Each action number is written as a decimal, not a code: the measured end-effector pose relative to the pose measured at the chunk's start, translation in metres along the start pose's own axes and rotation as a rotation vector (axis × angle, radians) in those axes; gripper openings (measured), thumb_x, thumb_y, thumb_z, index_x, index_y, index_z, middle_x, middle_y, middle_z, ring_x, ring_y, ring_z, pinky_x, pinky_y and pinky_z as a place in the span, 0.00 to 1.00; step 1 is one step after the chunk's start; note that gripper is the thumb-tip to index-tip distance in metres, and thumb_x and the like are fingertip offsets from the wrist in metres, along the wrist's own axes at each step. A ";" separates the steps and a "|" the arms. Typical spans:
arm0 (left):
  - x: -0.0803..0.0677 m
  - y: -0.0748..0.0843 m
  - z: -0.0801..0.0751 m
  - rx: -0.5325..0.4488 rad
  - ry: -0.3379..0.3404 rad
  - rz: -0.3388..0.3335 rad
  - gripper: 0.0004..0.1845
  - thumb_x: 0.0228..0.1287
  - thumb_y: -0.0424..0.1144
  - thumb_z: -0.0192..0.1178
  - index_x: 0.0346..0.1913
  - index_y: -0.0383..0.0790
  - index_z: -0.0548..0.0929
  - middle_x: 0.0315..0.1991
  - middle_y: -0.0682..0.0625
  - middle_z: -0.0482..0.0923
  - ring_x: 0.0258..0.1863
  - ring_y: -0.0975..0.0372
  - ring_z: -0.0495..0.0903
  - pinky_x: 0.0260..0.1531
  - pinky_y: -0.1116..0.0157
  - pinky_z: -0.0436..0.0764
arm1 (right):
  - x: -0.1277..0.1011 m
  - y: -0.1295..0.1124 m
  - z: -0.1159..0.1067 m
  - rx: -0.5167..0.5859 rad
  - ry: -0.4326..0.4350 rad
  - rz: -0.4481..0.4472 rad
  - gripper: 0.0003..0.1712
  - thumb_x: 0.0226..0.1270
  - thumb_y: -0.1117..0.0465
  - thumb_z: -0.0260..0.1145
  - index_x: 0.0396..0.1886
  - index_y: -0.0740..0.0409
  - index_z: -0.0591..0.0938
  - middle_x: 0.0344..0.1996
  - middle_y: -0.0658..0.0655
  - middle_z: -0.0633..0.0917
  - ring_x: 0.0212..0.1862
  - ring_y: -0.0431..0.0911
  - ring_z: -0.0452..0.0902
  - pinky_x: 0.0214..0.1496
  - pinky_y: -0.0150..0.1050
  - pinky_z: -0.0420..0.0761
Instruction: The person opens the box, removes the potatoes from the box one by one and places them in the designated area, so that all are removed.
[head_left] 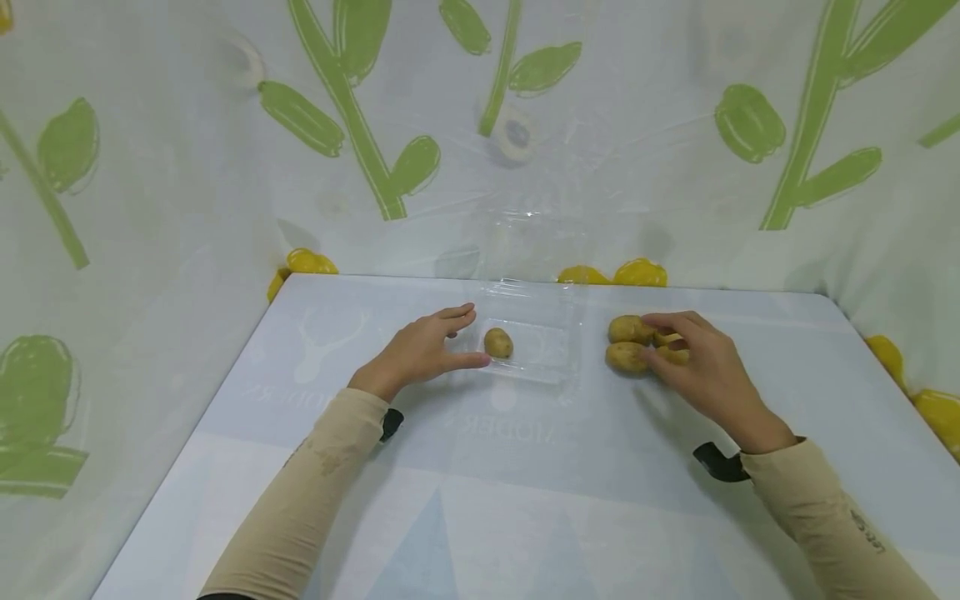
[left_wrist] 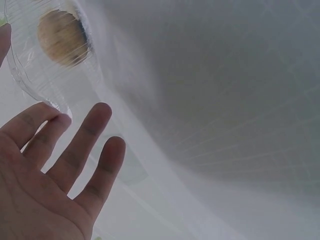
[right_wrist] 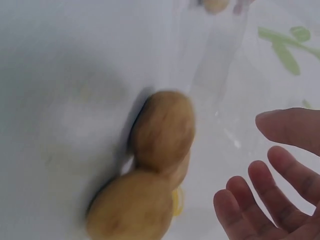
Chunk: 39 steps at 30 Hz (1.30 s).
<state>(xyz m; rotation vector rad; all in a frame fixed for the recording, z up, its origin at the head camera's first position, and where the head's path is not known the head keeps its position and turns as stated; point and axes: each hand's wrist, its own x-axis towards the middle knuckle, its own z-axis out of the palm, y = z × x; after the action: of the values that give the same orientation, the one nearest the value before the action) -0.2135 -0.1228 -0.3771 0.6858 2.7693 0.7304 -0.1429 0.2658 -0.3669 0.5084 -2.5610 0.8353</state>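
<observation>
A clear plastic box (head_left: 536,367) with its lid raised stands toward the back of the table, and one potato (head_left: 498,343) lies in its left part. My left hand (head_left: 423,354) is at the box's left side, fingers spread; in the left wrist view two fingertips (left_wrist: 62,120) touch its rim. To the right of the box, several potatoes (head_left: 627,357) sit close together on the table. Over them is my right hand (head_left: 705,367), thumb and fingers apart. In the right wrist view, nothing is between its thumb and fingers, and the potatoes (right_wrist: 165,130) lie beside them.
The white table (head_left: 480,533) has pale printed shapes on its cover. Behind it hangs a curtain (head_left: 637,150) with green leaf and yellow prints. A dark strap piece (head_left: 722,462) sticks out at the right wrist.
</observation>
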 end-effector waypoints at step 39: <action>0.001 -0.002 0.001 -0.011 0.005 -0.003 0.53 0.57 0.74 0.63 0.78 0.47 0.63 0.79 0.60 0.56 0.75 0.57 0.63 0.71 0.49 0.64 | 0.065 -0.080 0.096 0.275 -0.224 0.070 0.27 0.69 0.57 0.72 0.65 0.59 0.77 0.60 0.58 0.79 0.60 0.56 0.78 0.54 0.47 0.84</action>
<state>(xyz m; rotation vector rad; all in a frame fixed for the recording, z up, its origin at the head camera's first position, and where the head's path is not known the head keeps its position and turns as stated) -0.2152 -0.1234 -0.3795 0.6782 2.7683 0.7467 -0.1867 0.1320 -0.3696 0.6292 -2.6917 1.2286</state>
